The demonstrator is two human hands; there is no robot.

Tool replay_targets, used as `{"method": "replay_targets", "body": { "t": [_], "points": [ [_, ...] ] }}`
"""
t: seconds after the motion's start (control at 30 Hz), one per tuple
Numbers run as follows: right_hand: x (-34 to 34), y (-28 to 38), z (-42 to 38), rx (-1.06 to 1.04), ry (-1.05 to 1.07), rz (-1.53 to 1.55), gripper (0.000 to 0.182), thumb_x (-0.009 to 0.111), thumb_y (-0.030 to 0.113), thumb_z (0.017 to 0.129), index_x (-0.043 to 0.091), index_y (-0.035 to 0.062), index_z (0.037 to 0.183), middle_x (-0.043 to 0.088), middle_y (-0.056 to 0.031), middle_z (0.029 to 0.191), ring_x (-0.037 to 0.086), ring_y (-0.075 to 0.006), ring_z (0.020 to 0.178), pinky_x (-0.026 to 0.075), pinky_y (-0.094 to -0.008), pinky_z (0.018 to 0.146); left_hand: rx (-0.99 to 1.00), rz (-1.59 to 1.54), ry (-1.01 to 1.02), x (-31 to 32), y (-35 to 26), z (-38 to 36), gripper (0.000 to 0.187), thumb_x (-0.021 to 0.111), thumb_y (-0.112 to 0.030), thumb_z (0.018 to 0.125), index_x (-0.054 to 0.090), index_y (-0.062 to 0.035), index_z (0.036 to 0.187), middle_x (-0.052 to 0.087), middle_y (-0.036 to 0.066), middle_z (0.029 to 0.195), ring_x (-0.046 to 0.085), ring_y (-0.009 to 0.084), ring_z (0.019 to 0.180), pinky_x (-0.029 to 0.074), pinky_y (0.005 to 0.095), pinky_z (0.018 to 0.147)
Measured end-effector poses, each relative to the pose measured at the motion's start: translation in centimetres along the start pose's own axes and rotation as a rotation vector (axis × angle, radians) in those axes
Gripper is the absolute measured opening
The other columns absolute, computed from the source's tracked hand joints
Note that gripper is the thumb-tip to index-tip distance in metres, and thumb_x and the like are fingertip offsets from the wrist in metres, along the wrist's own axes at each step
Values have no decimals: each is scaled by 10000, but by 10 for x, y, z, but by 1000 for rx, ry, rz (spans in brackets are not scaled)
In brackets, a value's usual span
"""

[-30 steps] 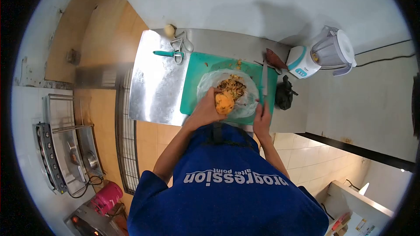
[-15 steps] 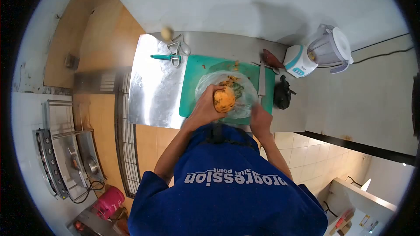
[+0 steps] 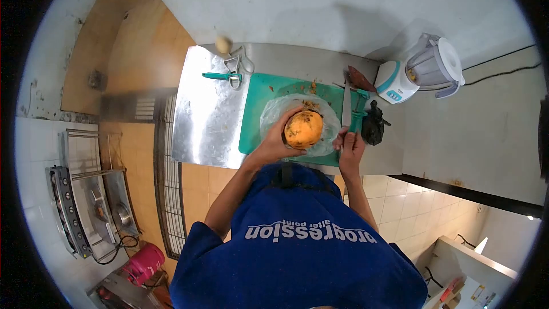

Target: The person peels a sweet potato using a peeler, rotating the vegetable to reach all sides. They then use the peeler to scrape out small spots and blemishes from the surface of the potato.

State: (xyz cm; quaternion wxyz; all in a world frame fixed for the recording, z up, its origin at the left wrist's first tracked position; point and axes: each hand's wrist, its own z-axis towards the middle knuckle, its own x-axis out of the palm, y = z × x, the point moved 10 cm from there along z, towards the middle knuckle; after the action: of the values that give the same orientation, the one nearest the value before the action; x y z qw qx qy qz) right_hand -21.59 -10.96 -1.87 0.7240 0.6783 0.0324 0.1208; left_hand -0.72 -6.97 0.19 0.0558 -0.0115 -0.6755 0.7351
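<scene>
My left hand (image 3: 277, 138) is curled around a round, orange-fleshed fruit (image 3: 303, 129) that is mostly peeled and has dark patches. It holds the fruit above a crumpled clear plastic bag (image 3: 272, 115) on the green cutting board (image 3: 254, 94). Fingers closed, my right hand (image 3: 350, 147) grips the lower end of a green peeler (image 3: 357, 119), whose forked head points away from me. Just left of that peeler, a knife (image 3: 346, 103) lies on the board, its handle end hidden near my right hand. Brownish peel scraps (image 3: 310, 105) are on the bag.
At the board's upper left are a green-handled peeler (image 3: 216, 75) and pale-handled utensils (image 3: 246, 62). A black plastic bundle (image 3: 374, 123), a dark reddish-brown pointed object (image 3: 360, 79) and a blender (image 3: 398, 82) stand to the right, beside the wall.
My right hand, blurred before, has moved slightly right and now shows a green peeler. The fruit has turned in my left hand; its green patch no longer shows.
</scene>
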Motion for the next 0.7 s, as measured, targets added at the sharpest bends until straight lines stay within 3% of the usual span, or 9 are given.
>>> {"method": "replay_targets", "body": {
  "t": [0.07,0.23,0.33,0.5,0.53,0.6,0.67,0.7],
  "points": [
    [23,10,2,59,16,-10,318,476,269,1101,549,-8,1238,521,-19,816,480,-99,688,443,-273,662,-112,-156,9,4,7,1,1090,905,-2,625,338,-84,1552,458,127,1510,464,242,1387,389,368,1172],
    [51,15,-1,61,194,-164,360,469,268,1102,513,29,1368,514,-10,855,488,-91,740,442,-277,671,-112,-234,-51,-3,8,-5,1048,916,-20,644,365,-70,1534,537,128,1423,527,224,1320,425,360,1132],
    [49,-5,-3,54,186,-345,350,483,233,1091,512,-2,1349,560,-35,939,507,-97,767,454,-269,712,-94,-285,-100,-10,14,-4,1004,917,-31,662,386,-44,1514,579,131,1364,570,207,1263,462,339,1085],
    [60,-6,-7,139,270,-204,370,471,294,1093,519,9,1325,602,-50,1007,545,-131,841,458,-307,717,-85,-311,-84,-15,11,-5,943,905,-79,701,404,-19,1497,571,140,1379,571,210,1258,468,343,1078],
    [63,-3,-7,120,285,-210,380,473,319,1092,524,13,1311,618,-58,1039,560,-143,862,458,-317,714,-106,-347,-79,-14,17,-6,948,900,-156,713,396,-18,1504,554,140,1400,568,228,1270,475,366,1085],
    [65,4,-4,70,280,-284,373,480,319,1089,526,17,1303,637,-76,1016,584,-154,858,464,-323,713,-126,-383,-74,-11,21,-8,961,894,-233,724,388,-16,1511,536,141,1421,566,246,1282,482,389,1091],
    [66,16,-2,17,270,-357,366,487,320,1086,528,21,1294,655,-94,993,607,-166,855,471,-329,712,-207,-739,-84,-4,28,-10,751,793,-235,856,425,-30,1479,538,133,1407,549,242,1294,469,399,1084],
    [70,19,-3,42,316,-385,329,492,285,1085,523,20,1277,599,-56,883,546,-136,773,441,-301,676,-206,-737,-80,-4,28,-10,751,793,-235,856,425,-30,1479,538,133,1407,549,242,1294,469,399,1084]
  ]
}}
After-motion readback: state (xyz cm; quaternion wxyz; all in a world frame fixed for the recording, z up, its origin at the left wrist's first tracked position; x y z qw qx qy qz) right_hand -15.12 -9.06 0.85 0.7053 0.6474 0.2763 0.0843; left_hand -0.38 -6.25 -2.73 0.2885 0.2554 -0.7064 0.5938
